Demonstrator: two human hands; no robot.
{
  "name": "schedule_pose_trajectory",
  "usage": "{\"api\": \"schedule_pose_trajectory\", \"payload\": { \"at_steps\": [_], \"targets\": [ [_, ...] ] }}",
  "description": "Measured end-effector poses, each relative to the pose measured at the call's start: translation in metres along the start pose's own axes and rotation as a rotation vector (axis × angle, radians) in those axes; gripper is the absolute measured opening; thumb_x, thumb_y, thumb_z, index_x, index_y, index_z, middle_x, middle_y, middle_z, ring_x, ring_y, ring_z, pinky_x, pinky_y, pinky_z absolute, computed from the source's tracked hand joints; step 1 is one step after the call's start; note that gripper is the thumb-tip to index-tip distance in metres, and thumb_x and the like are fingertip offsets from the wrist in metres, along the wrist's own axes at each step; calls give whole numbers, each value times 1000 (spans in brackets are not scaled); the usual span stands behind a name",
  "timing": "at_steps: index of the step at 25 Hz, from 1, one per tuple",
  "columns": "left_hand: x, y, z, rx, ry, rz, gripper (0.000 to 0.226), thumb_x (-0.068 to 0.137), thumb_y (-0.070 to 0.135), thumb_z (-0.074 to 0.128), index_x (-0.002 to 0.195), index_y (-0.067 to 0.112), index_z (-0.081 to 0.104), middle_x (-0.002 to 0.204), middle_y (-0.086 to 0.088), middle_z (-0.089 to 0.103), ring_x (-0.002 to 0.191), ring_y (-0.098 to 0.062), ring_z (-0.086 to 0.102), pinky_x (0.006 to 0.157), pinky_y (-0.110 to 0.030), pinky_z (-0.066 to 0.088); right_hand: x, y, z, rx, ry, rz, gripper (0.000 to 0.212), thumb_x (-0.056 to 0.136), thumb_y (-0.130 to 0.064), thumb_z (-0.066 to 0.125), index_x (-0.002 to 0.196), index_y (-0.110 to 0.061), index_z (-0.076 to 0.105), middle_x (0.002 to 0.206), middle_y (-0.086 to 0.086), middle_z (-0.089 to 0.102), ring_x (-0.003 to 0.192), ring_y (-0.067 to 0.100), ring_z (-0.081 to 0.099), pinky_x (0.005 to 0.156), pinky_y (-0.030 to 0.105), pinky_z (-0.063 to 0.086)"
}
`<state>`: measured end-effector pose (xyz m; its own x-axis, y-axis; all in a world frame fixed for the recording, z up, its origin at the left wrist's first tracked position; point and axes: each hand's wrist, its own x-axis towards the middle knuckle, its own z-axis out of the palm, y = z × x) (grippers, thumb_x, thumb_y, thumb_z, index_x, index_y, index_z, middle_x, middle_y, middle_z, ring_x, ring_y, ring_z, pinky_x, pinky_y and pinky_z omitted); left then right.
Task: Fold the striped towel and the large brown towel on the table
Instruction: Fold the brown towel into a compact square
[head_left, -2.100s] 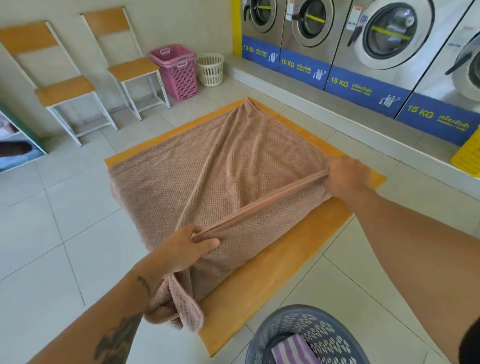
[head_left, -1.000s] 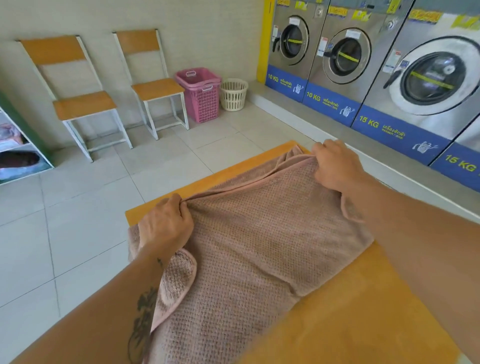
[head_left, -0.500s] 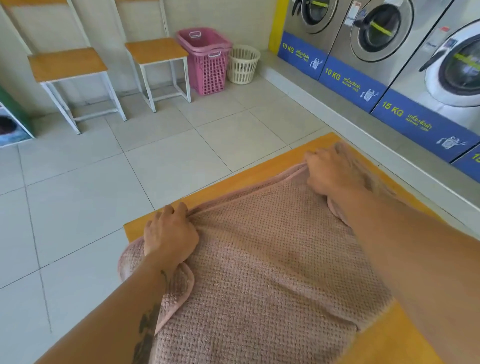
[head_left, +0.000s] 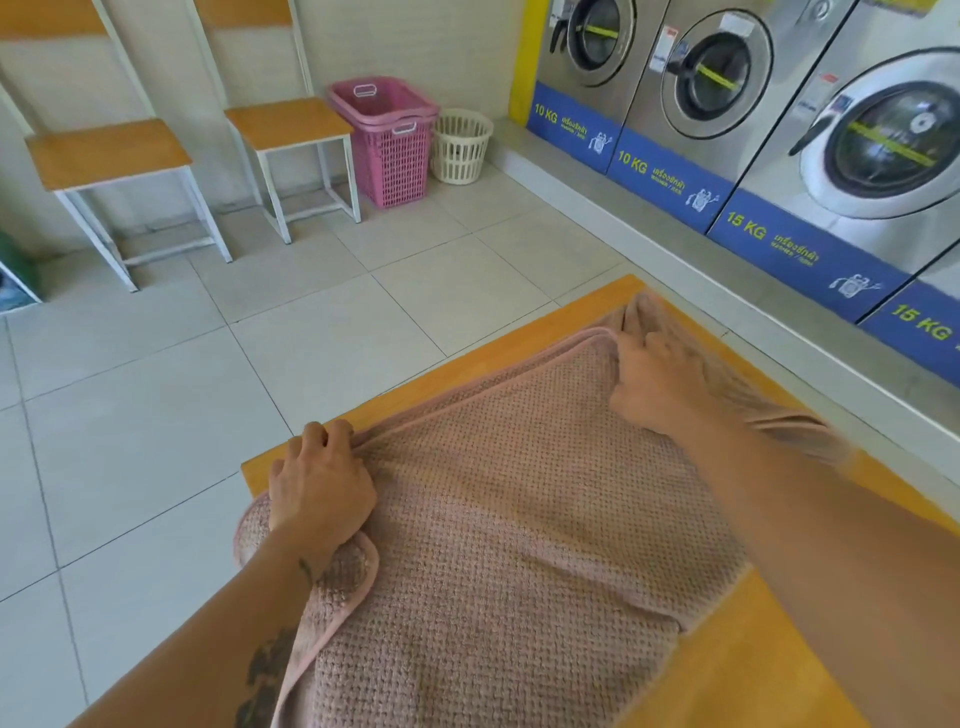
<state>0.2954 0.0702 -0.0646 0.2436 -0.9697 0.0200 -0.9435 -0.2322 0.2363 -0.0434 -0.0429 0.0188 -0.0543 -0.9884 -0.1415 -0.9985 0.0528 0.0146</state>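
Where the towel lies: the large brown towel (head_left: 519, 545) is doubled over on the orange table (head_left: 737, 665). Its far edge runs between the two hands, and a rounded flap overhangs the table's left side.
Left hand: the left hand (head_left: 322, 488) sits on the towel's far left corner, fingers curled over the edge and gripping it. The forearm lies along the towel's left border.
Right hand: the right hand (head_left: 654, 384) clutches the far right corner, knuckles up, fingers dug into the cloth. Loose fabric is bunched just beyond it.
Spacing: the hands are well apart, one at each far corner.
By the wall: two chairs (head_left: 109, 150), a pink basket (head_left: 389, 140) and a white basket (head_left: 460, 145).
Writing: blue panels under the washing machines (head_left: 717, 78) read "10 KG", "10 KG", "15 KG", "15 KG". The smaller script beside these is too small to read.
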Motion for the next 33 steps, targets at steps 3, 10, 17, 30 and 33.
{"api": "schedule_pose_trajectory", "payload": {
  "at_steps": [3,10,17,30,33],
  "targets": [
    [-28,2,-23,-62,-21,-30,42,87,25,48,130,22,47,127,-7,48,116,-31,44,99,-48,37,-68,-8,3,127,-108,12,80,83,-23,63,153,-27,24,149,10,35,137,35,34,111,56,33],
    [-157,-24,-48,-186,-219,-77,63,84,35,47,145,38,29,143,-3,33,129,-30,34,108,-52,32,-208,-70,16,428,-327,-168,58,93,-16,53,146,-30,36,147,-1,37,123,23,51,95,44,51],
    [-182,-69,-55,-140,-283,-54,59,96,44,46,149,33,23,143,-5,36,124,-28,46,104,-48,36,-266,-166,23,647,-468,-162,56,96,-15,48,150,-23,35,147,4,45,123,20,52,90,29,44],
    [-78,-176,-104,-577,-172,-27,37,89,4,43,105,26,67,105,7,58,89,-17,59,71,-28,48,-249,-325,39,1026,-538,72,49,88,1,44,136,-8,51,134,21,58,100,20,64,78,31,52],
    [-56,-174,-112,-604,-167,16,39,89,1,42,105,25,68,108,6,59,92,-15,59,74,-28,48,-242,-310,30,971,-454,127,55,88,5,39,140,-7,49,133,17,61,111,26,63,80,29,48]
  ]
}}
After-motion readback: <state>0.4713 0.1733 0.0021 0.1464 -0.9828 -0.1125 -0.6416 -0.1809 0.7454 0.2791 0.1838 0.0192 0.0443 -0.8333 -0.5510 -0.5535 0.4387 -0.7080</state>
